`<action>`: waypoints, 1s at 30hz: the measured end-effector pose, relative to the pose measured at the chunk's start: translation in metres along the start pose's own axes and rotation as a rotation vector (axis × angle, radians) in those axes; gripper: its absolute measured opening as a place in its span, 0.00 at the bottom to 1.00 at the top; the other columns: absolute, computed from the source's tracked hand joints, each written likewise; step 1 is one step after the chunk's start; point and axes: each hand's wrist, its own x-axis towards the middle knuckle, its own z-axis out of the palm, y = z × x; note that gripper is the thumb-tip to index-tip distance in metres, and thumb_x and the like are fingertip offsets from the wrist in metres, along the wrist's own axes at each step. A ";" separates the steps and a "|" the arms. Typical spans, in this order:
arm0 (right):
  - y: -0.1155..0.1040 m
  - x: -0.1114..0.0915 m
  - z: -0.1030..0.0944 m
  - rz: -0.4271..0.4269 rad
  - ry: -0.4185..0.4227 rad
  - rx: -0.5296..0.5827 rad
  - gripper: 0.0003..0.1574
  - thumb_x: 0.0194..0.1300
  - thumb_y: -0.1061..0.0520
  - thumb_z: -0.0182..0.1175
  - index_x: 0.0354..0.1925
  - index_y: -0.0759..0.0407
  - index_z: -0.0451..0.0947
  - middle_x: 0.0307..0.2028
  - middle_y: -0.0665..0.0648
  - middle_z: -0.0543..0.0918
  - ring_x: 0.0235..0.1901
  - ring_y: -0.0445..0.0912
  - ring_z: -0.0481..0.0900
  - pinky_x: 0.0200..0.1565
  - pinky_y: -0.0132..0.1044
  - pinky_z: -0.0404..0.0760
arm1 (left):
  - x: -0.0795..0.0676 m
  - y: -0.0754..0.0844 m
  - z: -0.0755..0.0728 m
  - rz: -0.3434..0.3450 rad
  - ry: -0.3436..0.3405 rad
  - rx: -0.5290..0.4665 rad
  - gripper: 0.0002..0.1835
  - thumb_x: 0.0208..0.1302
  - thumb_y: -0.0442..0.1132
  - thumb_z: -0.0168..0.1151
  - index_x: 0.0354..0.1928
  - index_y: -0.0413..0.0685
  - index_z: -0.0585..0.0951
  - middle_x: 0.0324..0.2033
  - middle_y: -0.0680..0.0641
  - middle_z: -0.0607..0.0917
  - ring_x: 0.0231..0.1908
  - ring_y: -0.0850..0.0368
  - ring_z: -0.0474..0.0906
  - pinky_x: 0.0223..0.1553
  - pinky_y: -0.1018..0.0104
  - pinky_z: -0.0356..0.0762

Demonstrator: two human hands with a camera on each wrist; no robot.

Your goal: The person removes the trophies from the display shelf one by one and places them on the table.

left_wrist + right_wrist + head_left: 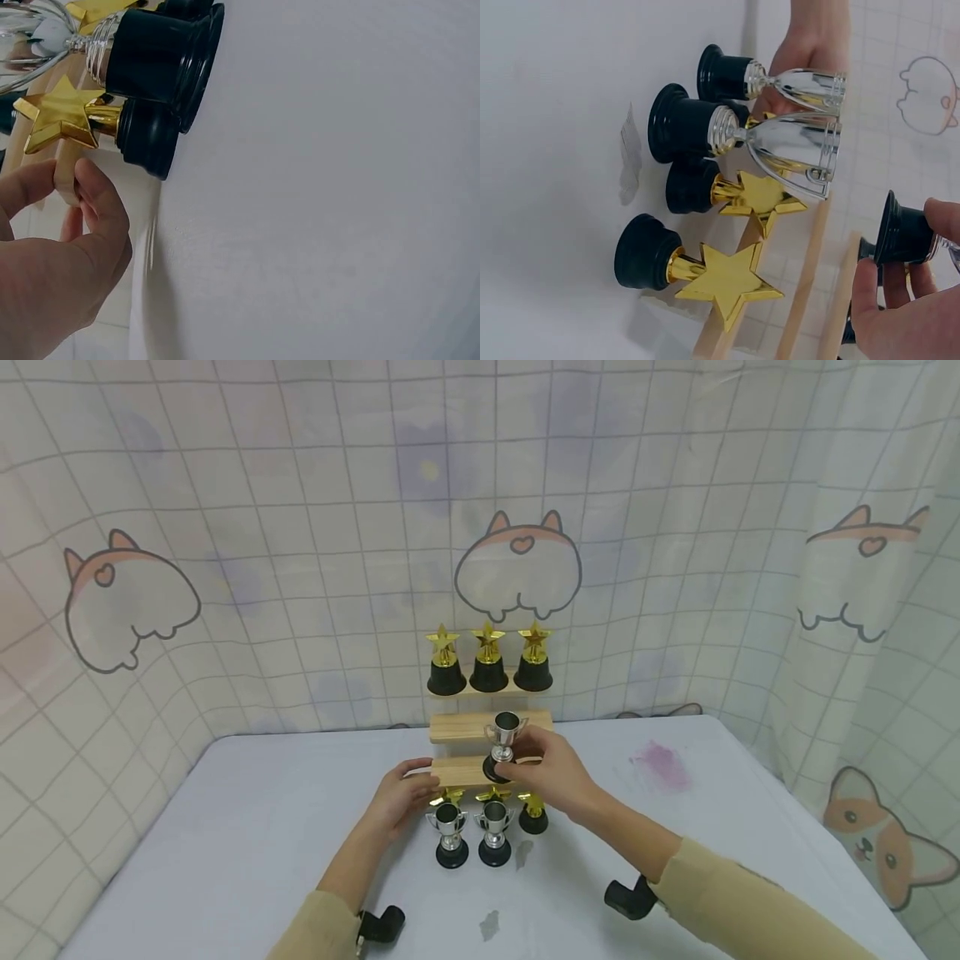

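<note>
My right hand (553, 772) holds a silver trophy cup (505, 732) upright by its black base, in front of the wooden tiered shelf (457, 771). In the right wrist view the thumb and fingers close around that black base (906, 234). My left hand (401, 800) is at the shelf's left end; in the left wrist view its thumb and fingers pinch the end of a wooden board (67, 176). Two silver trophy cups (450, 842) stand on the table before the shelf, partly hiding gold star trophies (731, 281) behind them.
Three gold star trophies (488, 662) with black bases line the top board. The shelf stands on a white-covered table (285, 827), with a grid-patterned curtain (337, 568) behind. Black wrist devices (630, 900) stick out beside both sleeves.
</note>
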 end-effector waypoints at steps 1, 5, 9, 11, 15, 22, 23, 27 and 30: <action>0.000 -0.001 -0.001 0.002 -0.001 0.006 0.15 0.64 0.57 0.72 0.47 0.59 0.81 0.46 0.54 0.84 0.51 0.52 0.82 0.51 0.44 0.85 | 0.000 0.000 0.000 0.001 0.002 -0.005 0.27 0.66 0.25 0.60 0.66 0.27 0.68 0.46 0.37 0.82 0.36 0.57 0.85 0.46 0.66 0.86; 0.002 -0.008 -0.004 0.015 0.007 0.020 0.15 0.64 0.58 0.72 0.48 0.58 0.81 0.47 0.55 0.84 0.51 0.52 0.82 0.50 0.43 0.86 | -0.001 -0.001 0.001 0.010 0.005 -0.014 0.27 0.66 0.25 0.60 0.66 0.26 0.68 0.45 0.36 0.82 0.36 0.56 0.85 0.45 0.66 0.86; 0.003 -0.015 -0.008 0.028 0.021 0.006 0.17 0.65 0.56 0.72 0.49 0.59 0.80 0.47 0.55 0.83 0.51 0.53 0.82 0.51 0.44 0.85 | -0.001 -0.001 0.003 0.010 0.007 -0.013 0.26 0.66 0.24 0.59 0.66 0.27 0.69 0.44 0.36 0.82 0.36 0.56 0.84 0.45 0.66 0.86; 0.004 -0.018 -0.010 0.037 0.027 0.003 0.17 0.65 0.56 0.72 0.49 0.59 0.80 0.48 0.55 0.83 0.52 0.53 0.81 0.51 0.44 0.85 | -0.001 -0.001 0.003 0.006 0.008 -0.010 0.26 0.66 0.24 0.59 0.66 0.27 0.69 0.44 0.37 0.82 0.36 0.56 0.84 0.44 0.66 0.86; 0.006 -0.024 -0.014 0.050 0.043 0.002 0.17 0.65 0.57 0.72 0.49 0.59 0.80 0.48 0.55 0.84 0.52 0.53 0.80 0.51 0.43 0.85 | -0.001 0.000 0.003 0.001 0.008 -0.008 0.26 0.66 0.24 0.59 0.66 0.27 0.69 0.44 0.36 0.82 0.36 0.57 0.84 0.45 0.66 0.86; 0.010 -0.033 -0.022 0.073 0.046 0.004 0.17 0.64 0.58 0.72 0.50 0.60 0.80 0.47 0.55 0.83 0.52 0.53 0.80 0.53 0.43 0.85 | -0.003 0.002 0.002 0.003 0.008 -0.014 0.27 0.65 0.24 0.60 0.66 0.26 0.68 0.44 0.37 0.81 0.35 0.57 0.84 0.46 0.64 0.86; 0.011 -0.034 -0.023 0.074 0.046 0.005 0.17 0.64 0.58 0.72 0.50 0.60 0.80 0.47 0.56 0.83 0.52 0.53 0.80 0.53 0.44 0.85 | -0.002 0.002 0.002 0.002 0.008 -0.014 0.27 0.65 0.24 0.59 0.66 0.26 0.68 0.44 0.37 0.81 0.35 0.57 0.84 0.46 0.64 0.86; 0.016 -0.041 -0.028 0.069 0.043 0.018 0.17 0.64 0.58 0.73 0.47 0.61 0.79 0.47 0.56 0.84 0.51 0.53 0.82 0.53 0.44 0.86 | -0.001 0.001 0.002 0.000 0.006 -0.015 0.27 0.65 0.24 0.59 0.66 0.27 0.69 0.44 0.37 0.82 0.36 0.56 0.84 0.47 0.64 0.86; 0.018 -0.047 -0.031 0.062 0.035 0.044 0.17 0.63 0.58 0.73 0.46 0.63 0.79 0.47 0.58 0.84 0.50 0.54 0.83 0.52 0.43 0.86 | -0.001 0.001 0.002 0.000 0.004 -0.019 0.27 0.65 0.23 0.59 0.66 0.27 0.69 0.44 0.36 0.82 0.36 0.56 0.85 0.47 0.64 0.86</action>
